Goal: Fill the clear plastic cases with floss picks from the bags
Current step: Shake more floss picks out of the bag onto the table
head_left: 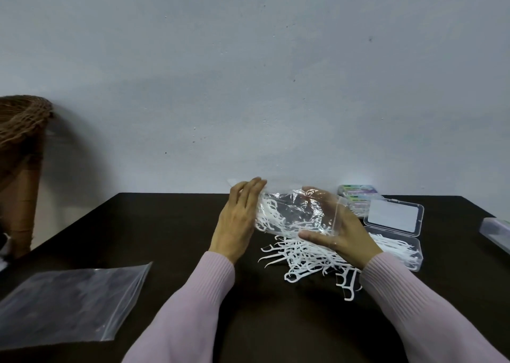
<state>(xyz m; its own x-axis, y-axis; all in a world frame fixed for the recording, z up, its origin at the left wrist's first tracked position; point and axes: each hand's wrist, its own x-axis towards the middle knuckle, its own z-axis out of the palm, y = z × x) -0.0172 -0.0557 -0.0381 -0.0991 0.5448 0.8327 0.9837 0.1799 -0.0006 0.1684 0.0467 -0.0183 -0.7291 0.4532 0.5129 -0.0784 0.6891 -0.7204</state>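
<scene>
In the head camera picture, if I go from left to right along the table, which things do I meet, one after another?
Empty flat bag → left hand → bag of floss picks → right hand → open clear case → closed case at the right edge.

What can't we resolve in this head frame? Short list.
- Left hand fingertips: behind the held bag, so the grip is unclear.
- Count of floss picks in the open case: right sleeve covers its near corner.
- Labels on the stacked cases at the back: too small.
- Case at the right edge: cut off by the frame.
- Flat bag at left: contents indistinct through glare.
</scene>
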